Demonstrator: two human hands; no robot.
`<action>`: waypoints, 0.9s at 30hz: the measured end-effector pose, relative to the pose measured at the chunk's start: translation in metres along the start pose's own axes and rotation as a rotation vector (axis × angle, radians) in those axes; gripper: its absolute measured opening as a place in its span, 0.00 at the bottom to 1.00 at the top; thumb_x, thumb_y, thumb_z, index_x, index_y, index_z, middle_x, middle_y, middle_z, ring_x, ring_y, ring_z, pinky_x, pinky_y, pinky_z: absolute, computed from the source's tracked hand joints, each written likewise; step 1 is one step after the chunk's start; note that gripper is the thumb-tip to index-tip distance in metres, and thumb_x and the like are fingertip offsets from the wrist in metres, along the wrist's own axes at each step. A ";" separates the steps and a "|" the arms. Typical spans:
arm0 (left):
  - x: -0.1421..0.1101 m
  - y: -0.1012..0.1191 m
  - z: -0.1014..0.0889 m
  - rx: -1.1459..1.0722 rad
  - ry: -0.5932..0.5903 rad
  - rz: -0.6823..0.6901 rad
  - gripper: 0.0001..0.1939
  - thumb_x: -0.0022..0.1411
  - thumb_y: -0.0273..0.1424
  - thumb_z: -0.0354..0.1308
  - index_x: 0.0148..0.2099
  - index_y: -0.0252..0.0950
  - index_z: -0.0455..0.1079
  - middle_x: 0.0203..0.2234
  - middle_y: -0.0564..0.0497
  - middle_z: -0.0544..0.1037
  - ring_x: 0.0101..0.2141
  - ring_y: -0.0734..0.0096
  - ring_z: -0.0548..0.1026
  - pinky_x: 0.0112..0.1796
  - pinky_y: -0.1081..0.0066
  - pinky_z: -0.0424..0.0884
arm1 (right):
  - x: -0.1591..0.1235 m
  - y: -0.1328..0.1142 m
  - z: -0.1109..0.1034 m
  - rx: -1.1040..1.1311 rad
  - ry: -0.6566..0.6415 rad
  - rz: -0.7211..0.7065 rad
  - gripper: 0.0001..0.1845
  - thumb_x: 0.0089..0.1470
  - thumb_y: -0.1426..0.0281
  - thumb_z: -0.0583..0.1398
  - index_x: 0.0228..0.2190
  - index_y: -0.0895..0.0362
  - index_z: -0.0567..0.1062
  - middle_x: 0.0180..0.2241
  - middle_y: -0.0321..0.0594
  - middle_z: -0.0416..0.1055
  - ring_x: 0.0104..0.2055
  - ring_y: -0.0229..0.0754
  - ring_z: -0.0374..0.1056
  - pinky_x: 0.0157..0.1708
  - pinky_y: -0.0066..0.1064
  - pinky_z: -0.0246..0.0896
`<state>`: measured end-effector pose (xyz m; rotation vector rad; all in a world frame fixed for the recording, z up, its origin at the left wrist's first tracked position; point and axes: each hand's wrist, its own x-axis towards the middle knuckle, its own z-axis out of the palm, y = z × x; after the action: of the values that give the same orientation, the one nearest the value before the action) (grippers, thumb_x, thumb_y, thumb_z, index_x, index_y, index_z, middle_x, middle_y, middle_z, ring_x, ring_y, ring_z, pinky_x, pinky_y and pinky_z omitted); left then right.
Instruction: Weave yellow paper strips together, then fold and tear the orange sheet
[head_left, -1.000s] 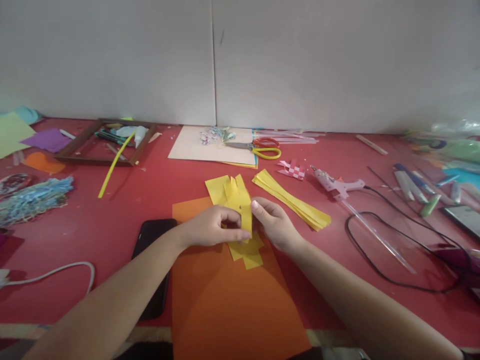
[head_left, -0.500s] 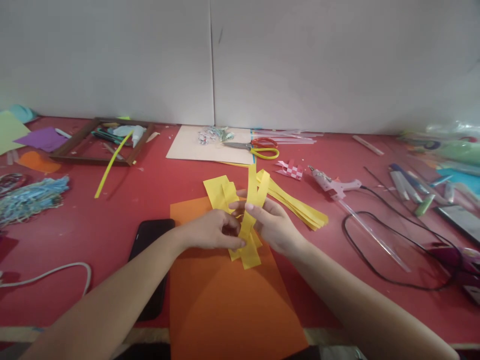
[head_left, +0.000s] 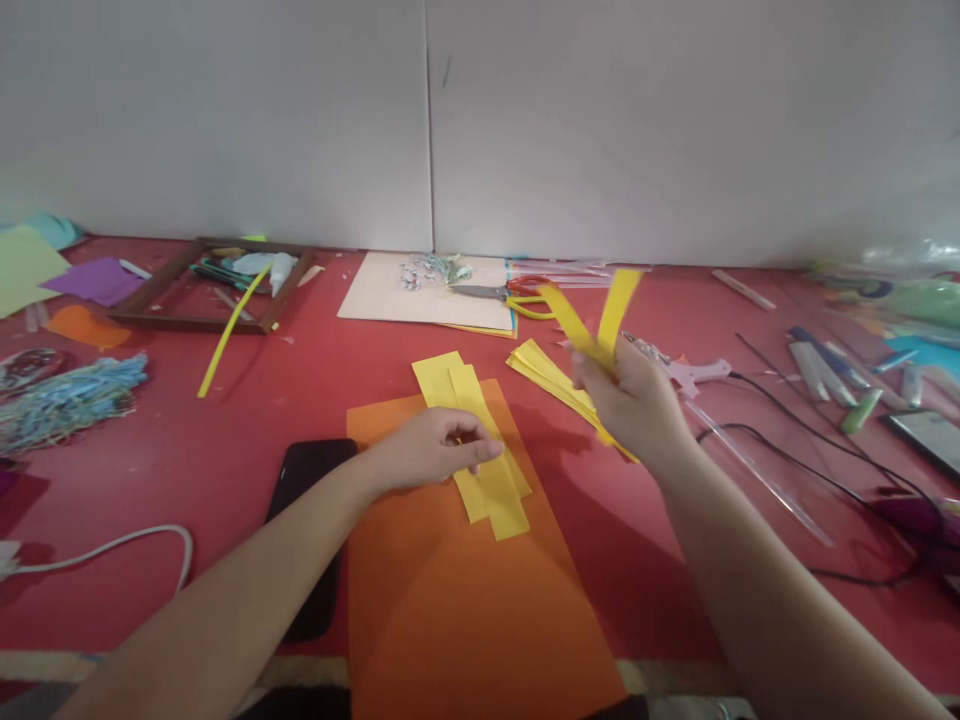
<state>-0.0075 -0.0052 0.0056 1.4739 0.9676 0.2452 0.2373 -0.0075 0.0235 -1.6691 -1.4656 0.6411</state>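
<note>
Right grip (head_left: 616, 385) clamped on yellow strips (head_left: 616, 318), raised above counter (head_left: 285, 380); left grip (head_left: 474, 443) apart, over yellow pieces (head_left: 501, 500) near counter's front edge.

Held yellow paper (head_left: 618, 312): narrow, smooth, raised in right hand (head_left: 626, 390), two ends splayed upward in a V, lower part hidden by fingers, slight blur. Yellow paper pieces (head_left: 508, 508): wider, flat, overlapping lengthwise at uneven angles, partly under left hand (head_left: 427, 447), mostly on orange sheet (head_left: 480, 620), far end past its edge onto red table (head_left: 262, 400); contact with hand unclear. Yellow strip bundle (head_left: 546, 378): long thin strips, stacked, slightly fanned, lying diagonally on table right of sheet, partly hidden by right hand.
</note>
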 end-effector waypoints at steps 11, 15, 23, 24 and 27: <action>0.000 0.002 -0.005 0.053 0.167 0.077 0.21 0.63 0.51 0.56 0.35 0.36 0.70 0.28 0.51 0.75 0.21 0.79 0.63 0.22 0.75 0.59 | 0.010 0.050 -0.001 -0.839 -0.138 -0.141 0.19 0.54 0.59 0.56 0.42 0.59 0.73 0.41 0.55 0.71 0.46 0.61 0.67 0.42 0.48 0.62; 0.001 0.001 -0.004 0.072 0.215 0.103 0.22 0.64 0.50 0.54 0.35 0.35 0.71 0.27 0.51 0.75 0.23 0.77 0.66 0.25 0.74 0.62 | 0.001 0.037 0.010 -0.688 -0.008 -0.317 0.25 0.48 0.68 0.60 0.49 0.57 0.71 0.50 0.55 0.69 0.53 0.64 0.62 0.50 0.54 0.61; 0.006 -0.005 -0.002 0.243 0.527 0.285 0.15 0.68 0.43 0.50 0.43 0.38 0.70 0.39 0.48 0.79 0.40 0.66 0.76 0.37 0.70 0.69 | -0.034 0.006 0.062 -0.329 -0.297 -0.584 0.26 0.56 0.61 0.62 0.54 0.56 0.70 0.53 0.51 0.73 0.57 0.58 0.65 0.56 0.51 0.61; 0.007 -0.006 -0.003 0.227 0.568 0.276 0.14 0.68 0.42 0.50 0.43 0.38 0.70 0.39 0.48 0.80 0.40 0.65 0.77 0.39 0.69 0.70 | -0.037 0.006 0.066 -0.340 -0.353 -0.587 0.32 0.54 0.58 0.64 0.57 0.57 0.67 0.57 0.53 0.70 0.61 0.60 0.62 0.59 0.54 0.58; 0.009 -0.009 -0.007 0.163 0.621 0.228 0.13 0.67 0.42 0.51 0.42 0.38 0.70 0.38 0.48 0.80 0.40 0.64 0.78 0.40 0.68 0.71 | -0.039 0.008 0.068 -0.389 -0.451 -0.572 0.40 0.53 0.53 0.64 0.61 0.58 0.63 0.61 0.55 0.66 0.66 0.61 0.56 0.62 0.57 0.53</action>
<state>-0.0108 0.0047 -0.0049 1.6975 1.3316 0.8427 0.1796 -0.0288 -0.0250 -1.3072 -2.3954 0.4379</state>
